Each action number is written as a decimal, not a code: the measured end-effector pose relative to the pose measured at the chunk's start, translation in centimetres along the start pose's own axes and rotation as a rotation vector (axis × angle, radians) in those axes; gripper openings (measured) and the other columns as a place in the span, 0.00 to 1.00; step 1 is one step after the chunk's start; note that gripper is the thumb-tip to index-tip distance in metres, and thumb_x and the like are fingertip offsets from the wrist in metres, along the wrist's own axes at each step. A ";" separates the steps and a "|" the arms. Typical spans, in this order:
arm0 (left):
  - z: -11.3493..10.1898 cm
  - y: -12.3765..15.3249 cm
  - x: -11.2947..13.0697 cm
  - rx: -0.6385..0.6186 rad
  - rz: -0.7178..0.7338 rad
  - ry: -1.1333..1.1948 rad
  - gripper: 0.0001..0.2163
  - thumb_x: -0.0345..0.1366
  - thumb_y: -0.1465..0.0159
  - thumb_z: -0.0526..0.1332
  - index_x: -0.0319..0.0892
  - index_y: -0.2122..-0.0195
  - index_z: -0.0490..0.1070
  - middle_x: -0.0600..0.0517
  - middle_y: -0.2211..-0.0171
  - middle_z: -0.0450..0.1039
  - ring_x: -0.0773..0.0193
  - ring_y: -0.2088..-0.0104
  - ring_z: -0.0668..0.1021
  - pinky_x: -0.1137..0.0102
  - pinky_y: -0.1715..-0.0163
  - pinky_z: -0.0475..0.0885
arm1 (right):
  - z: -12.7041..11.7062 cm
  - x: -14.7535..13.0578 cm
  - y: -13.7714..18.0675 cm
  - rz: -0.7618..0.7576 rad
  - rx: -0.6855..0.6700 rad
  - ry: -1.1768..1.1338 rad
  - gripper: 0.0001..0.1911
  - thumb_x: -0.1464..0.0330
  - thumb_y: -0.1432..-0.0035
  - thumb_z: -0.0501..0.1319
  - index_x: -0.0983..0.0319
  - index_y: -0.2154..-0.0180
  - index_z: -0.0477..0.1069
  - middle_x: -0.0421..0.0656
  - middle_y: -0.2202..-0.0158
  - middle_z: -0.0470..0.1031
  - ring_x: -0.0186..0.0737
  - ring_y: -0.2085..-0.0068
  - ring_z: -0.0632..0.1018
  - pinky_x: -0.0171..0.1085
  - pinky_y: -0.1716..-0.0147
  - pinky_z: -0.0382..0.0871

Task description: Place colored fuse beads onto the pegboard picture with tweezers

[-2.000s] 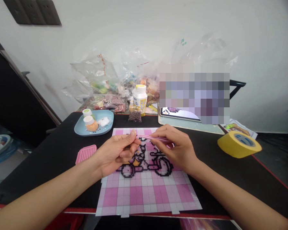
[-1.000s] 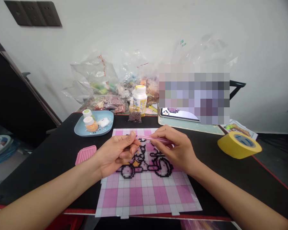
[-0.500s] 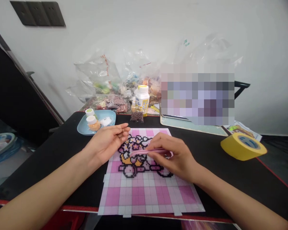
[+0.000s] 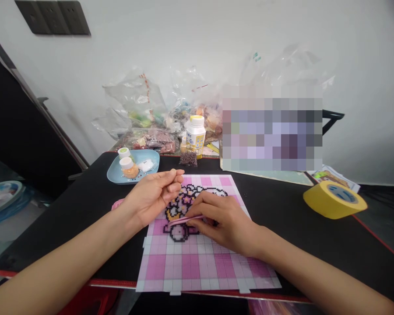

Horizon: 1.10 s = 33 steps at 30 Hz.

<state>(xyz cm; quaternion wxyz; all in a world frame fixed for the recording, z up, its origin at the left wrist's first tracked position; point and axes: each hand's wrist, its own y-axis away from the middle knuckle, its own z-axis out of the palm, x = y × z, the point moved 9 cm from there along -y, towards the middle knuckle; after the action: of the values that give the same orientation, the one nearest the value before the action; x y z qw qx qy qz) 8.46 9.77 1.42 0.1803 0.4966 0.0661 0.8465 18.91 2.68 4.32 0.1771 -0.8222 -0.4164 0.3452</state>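
My right hand (image 4: 225,221) is closed on pink tweezers (image 4: 180,222), with their tips low over the left part of a bead pattern. That pattern, outlined in black beads with yellow, pink and white areas, lies on a pink-and-white checked pegboard (image 4: 190,267). Part of it is hidden under my right hand. My left hand (image 4: 154,192) hovers palm up over the board's upper left edge, its fingers curled and the thumb against them. Whatever may lie inside that hand cannot be made out.
A blue tray (image 4: 113,168) with two small bead jars (image 4: 128,168) stands at left. Behind the board are a white bottle (image 4: 196,135), a small bag of dark beads (image 4: 188,157) and plastic bags (image 4: 134,98). Yellow tape (image 4: 321,201) lies at right; a pink object (image 4: 117,204) peeks from behind my left forearm.
My right hand has moved left and toward me with the tweezers, lowering the tips on the pattern. My left fingers have curled in more, and a pink object now shows beside the left forearm.
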 end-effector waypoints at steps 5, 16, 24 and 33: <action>0.0 0.0 0.1 -0.009 0.015 0.005 0.13 0.22 0.33 0.51 0.27 0.70 0.73 0.52 0.79 0.66 0.80 0.86 0.64 0.85 0.92 0.57 | 0.3 0.1 0.0 0.004 -0.023 0.006 0.06 0.71 0.39 0.60 0.64 0.63 0.75 0.44 0.67 0.74 0.31 0.71 0.72 0.30 0.75 0.65; -0.5 0.1 0.1 0.058 0.024 0.002 0.12 0.18 0.34 0.49 0.23 0.62 0.73 0.43 0.74 0.74 0.70 0.78 0.76 0.79 0.78 0.74 | 0.5 0.2 0.0 0.011 -0.040 0.019 0.08 0.70 0.38 0.59 0.64 0.62 0.76 0.44 0.67 0.73 0.30 0.73 0.71 0.29 0.77 0.64; -0.2 0.2 0.6 0.058 0.050 0.029 0.14 0.20 0.33 0.49 0.27 0.69 0.73 0.49 0.79 0.72 0.76 0.83 0.71 0.83 0.84 0.69 | 0.3 0.3 0.1 0.002 -0.025 0.035 0.07 0.69 0.38 0.59 0.63 0.61 0.76 0.44 0.65 0.73 0.29 0.73 0.71 0.29 0.76 0.65; -4.0 1.3 1.6 0.207 0.052 -0.007 0.14 0.13 0.38 0.51 0.27 0.67 0.76 0.41 0.71 0.79 0.67 0.72 0.81 0.80 0.70 0.79 | 0.7 0.3 0.0 0.013 -0.067 0.022 0.07 0.69 0.38 0.58 0.62 0.61 0.75 0.43 0.65 0.74 0.32 0.69 0.74 0.31 0.73 0.67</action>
<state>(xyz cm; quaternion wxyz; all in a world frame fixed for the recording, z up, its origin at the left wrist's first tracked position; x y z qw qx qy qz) 4.02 9.40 1.08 0.1062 0.5172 0.1396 0.8377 18.54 2.91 3.72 0.1517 -0.8342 -0.4204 0.3231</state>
